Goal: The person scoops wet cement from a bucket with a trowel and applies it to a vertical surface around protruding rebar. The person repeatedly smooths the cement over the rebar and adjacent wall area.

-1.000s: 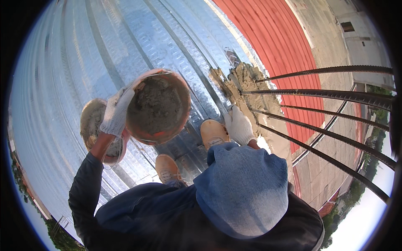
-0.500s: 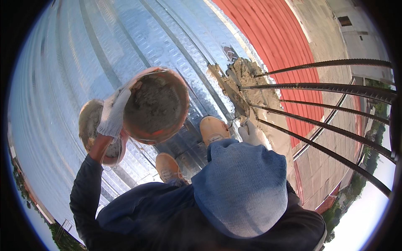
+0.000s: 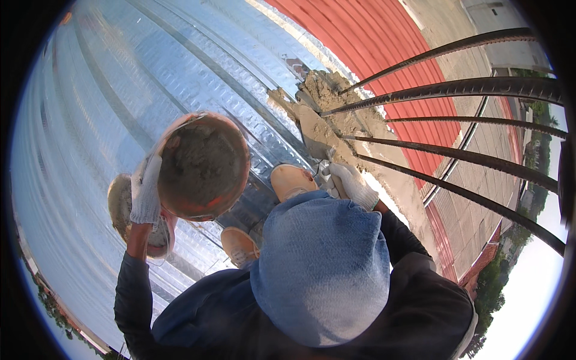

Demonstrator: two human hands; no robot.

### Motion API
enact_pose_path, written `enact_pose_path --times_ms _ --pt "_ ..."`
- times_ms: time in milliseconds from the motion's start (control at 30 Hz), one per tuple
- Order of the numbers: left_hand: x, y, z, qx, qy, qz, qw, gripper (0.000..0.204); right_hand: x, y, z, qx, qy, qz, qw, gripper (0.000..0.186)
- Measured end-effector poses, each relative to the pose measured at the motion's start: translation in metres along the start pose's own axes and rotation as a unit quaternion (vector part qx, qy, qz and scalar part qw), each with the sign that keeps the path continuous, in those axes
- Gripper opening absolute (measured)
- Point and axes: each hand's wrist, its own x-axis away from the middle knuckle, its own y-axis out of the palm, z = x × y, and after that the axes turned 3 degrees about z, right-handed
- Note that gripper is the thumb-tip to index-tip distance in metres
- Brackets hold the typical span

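Note:
My left hand (image 3: pixel 146 189), in a white knit glove, is closed on the rim of an orange bucket (image 3: pixel 239 180). Wet grey mortar (image 3: pixel 201 156) fills part of the bucket, whose mouth is tilted toward me. My right hand (image 3: pixel 354 185), also gloved, grips a trowel (image 3: pixel 315 133) by its handle. The trowel's blade lies against a mound of mortar (image 3: pixel 330 90) around the feet of several steel rebars (image 3: pixel 444 96). Part of the right hand's fingers is hidden from view.
A second mortar-smeared bucket (image 3: pixel 122 207) stands behind my left wrist. Ribbed metal decking (image 3: pixel 120 108) lies underfoot, with my shoes (image 3: pixel 291 180) on it. The rebars jut out to the right. Past the deck's edge is a red corrugated roof (image 3: pixel 384 42).
The bucket has shifted slightly left and down with my left hand. My right hand has come more into view, the trowel's blade now showing broad side on the mortar. The view has turned somewhat.

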Motion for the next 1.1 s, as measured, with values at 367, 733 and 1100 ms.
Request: enact_pose_path --times_ms 367,733,1100 --pt "0.012 0.015 0.012 -0.034 0.0 -0.028 0.999 0.051 0.048 -0.03 0.057 0.242 -0.079 0.144 0.956 0.052" --pt "0.043 0.037 0.06 -0.346 0.07 0.03 0.935 0.051 0.047 0.065 -0.097 0.582 -0.288 0.006 0.76 0.036" --pt "0.054 0.038 0.036 -0.306 0.09 0.084 0.944 0.051 -0.031 0.143 -0.095 0.631 -0.27 -0.211 0.696 0.054"
